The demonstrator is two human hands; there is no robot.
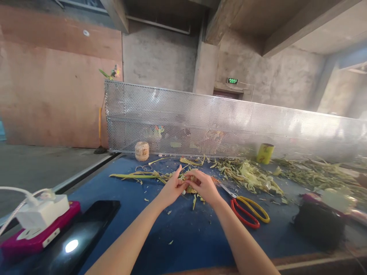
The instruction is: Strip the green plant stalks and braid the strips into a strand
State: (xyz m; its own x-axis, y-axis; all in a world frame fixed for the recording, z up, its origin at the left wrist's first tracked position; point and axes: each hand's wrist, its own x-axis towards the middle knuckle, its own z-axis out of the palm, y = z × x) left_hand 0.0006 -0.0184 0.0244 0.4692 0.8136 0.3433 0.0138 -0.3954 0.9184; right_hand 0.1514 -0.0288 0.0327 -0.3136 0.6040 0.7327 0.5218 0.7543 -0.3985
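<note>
Above the blue tabletop [169,244], my left hand [172,187] and my right hand [203,185] meet fingertip to fingertip. Both are closed in a pinch at yellow-green dried leaf strips [189,189], whose held part is mostly hidden by the fingers. My left thumb points upward. From the left side of the hands a long green leaf stalk [134,176] stretches across the table. Just right of my right hand lie scissors [243,208] with one red and one yellow handle, their blades pointing toward the hand.
A heap of dried leaf strips [246,173] lies at the back right, near a yellow-green cup [265,153]. A twine spool [142,151] stands at the back left. A phone [94,221] and a pink power strip [54,233] lie front left. A perforated metal panel [183,118] borders the far edge.
</note>
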